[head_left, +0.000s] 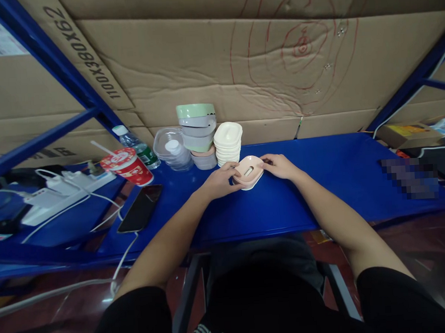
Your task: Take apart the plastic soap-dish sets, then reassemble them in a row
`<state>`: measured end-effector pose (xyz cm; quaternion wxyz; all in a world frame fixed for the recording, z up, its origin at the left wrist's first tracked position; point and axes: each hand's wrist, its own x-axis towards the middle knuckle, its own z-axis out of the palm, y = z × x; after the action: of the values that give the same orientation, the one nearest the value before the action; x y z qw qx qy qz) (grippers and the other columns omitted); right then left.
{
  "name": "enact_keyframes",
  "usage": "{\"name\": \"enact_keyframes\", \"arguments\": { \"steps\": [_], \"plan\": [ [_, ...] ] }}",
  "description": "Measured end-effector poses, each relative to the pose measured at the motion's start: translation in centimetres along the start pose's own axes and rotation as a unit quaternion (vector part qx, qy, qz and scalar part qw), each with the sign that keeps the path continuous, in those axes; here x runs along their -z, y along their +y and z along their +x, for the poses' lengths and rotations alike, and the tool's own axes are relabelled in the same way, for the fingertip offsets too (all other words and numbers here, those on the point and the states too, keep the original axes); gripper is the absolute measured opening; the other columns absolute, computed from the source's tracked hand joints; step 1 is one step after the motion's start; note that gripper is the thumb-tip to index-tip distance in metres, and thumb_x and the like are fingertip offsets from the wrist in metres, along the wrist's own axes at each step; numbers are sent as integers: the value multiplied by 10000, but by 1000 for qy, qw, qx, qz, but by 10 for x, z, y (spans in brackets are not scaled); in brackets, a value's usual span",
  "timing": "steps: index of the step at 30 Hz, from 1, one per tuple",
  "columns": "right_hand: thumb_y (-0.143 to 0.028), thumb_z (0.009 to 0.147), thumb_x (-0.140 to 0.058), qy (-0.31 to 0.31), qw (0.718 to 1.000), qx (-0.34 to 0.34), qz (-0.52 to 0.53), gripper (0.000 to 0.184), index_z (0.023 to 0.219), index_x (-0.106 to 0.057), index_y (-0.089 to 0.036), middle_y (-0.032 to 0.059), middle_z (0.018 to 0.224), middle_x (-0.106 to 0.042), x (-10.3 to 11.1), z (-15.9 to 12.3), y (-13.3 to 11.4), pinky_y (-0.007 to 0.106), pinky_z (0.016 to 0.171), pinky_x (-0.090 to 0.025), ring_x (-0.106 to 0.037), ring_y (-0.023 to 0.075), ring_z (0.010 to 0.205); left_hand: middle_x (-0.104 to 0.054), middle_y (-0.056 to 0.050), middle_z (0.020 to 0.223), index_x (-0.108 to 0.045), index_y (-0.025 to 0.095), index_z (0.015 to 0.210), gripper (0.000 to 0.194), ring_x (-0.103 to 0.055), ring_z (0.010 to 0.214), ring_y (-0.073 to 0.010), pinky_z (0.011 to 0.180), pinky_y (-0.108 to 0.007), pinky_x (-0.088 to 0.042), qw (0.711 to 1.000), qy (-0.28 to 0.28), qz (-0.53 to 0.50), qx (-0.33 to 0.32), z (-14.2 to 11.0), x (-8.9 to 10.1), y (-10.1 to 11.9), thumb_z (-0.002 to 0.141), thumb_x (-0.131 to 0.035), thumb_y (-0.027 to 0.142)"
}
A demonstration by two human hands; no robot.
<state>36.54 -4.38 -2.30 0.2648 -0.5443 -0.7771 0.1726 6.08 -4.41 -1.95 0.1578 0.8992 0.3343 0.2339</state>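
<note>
A shallow pink rounded dish with a slot in its middle lies between my hands, just above or on the blue table. A pale edge shows under its front rim. My left hand grips its left side, with the thumb in front and the fingers behind. My right hand has its fingertips pinched at the right rim. Just behind stands a stack of cream rounded pieces. To its left rises a stack of green, grey and pink bowls. Clear plastic lids or containers are piled beside it.
A red paper cup with a straw, a water bottle and a black phone stand or lie at the left. A white power strip trails cables. Cardboard walls the back of the blue table.
</note>
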Motion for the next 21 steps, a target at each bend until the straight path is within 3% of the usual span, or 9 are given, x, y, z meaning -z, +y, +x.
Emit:
{"name": "enact_keyframes", "arguments": {
  "steps": [4, 8, 12, 15, 18, 21],
  "plan": [
    [-427, 1016, -680, -13, 1000, 16, -9, 305, 1220, -795, -231, 75, 1160, -837, 0, -2, 0, 347, 860, -566, -774, 231, 948, -558, -107, 1586, -748, 232, 1120, 402, -640, 1368, -311, 1117, -449, -546, 999, -40, -2, 32, 1, 3, 0, 831, -851, 491],
    [-453, 1027, -647, -9, 999, 24, -22, 312, 1170, -798, -220, 76, 1099, -842, 0, -3, -5, 336, 808, -538, -767, 234, 919, -480, -137, 1668, -720, 227, 1279, 637, -570, 1448, -373, 1201, -527, -469, 993, -69, -7, 96, 4, 6, 4, 802, -826, 636],
    [-485, 1029, -617, 0, 999, 13, -36, 343, 959, -796, -201, 70, 933, -829, 2, -4, -9, 318, 736, -489, -740, 223, 830, -646, -127, 1509, -584, 236, 1521, 939, -631, 1359, -399, 1139, -536, -506, 985, -97, -34, 137, 5, 11, 12, 745, -835, 701],
    [-505, 1026, -607, 3, 999, 7, -35, 357, 989, -800, -207, 61, 896, -816, 2, -4, -9, 313, 722, -480, -729, 216, 805, -666, -113, 1490, -515, 246, 1592, 1083, -639, 1353, -395, 1127, -507, -509, 984, -107, -69, 122, 4, 16, 15, 678, -880, 700],
    [-498, 1040, -574, -19, 999, 26, -13, 362, 1136, -799, -232, 62, 1038, -837, 1, -4, -10, 327, 806, -510, -755, 231, 923, -669, -108, 1494, -554, 244, 1567, 1070, -615, 1385, -387, 1161, -511, -476, 983, -127, -90, 93, 4, 19, 15, 651, -901, 676],
    [-468, 1060, -520, -53, 998, 40, -4, 374, 1068, -812, -234, 62, 1092, -841, -1, -4, -12, 337, 861, -514, -763, 241, 1000, -707, -87, 1444, -617, 275, 1519, 969, -642, 1345, -374, 1152, -520, -474, 983, -135, -103, 69, 5, 20, 11, 667, -899, 641]
  ]
}}
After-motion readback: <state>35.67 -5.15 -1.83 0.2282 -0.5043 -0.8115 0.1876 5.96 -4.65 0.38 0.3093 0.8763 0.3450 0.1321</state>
